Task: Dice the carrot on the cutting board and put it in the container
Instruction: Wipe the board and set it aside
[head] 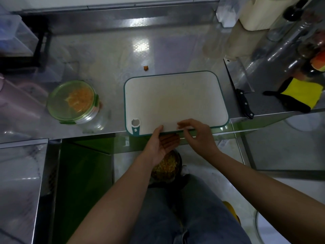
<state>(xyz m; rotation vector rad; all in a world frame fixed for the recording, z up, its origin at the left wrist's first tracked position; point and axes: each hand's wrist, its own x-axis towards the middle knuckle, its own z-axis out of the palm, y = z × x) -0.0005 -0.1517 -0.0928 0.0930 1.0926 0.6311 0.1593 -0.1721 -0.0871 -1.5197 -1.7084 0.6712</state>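
The left hand (161,147) is hovering palm-up, fingers straight, just under the board's (175,101) near edge. The right hand (197,134), loosely bent and gripping nothing, is touching that edge. Diced carrot (80,99) is sitting in the lidded container (58,92) at left. 1 carrot bit (146,68) is lying beyond the board, and a knife (243,103) is resting at its right.

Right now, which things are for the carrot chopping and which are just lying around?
For the job: cutting board, container of diced carrot, knife, left hand, right hand.
Lying about: yellow cloth, clear bottle.
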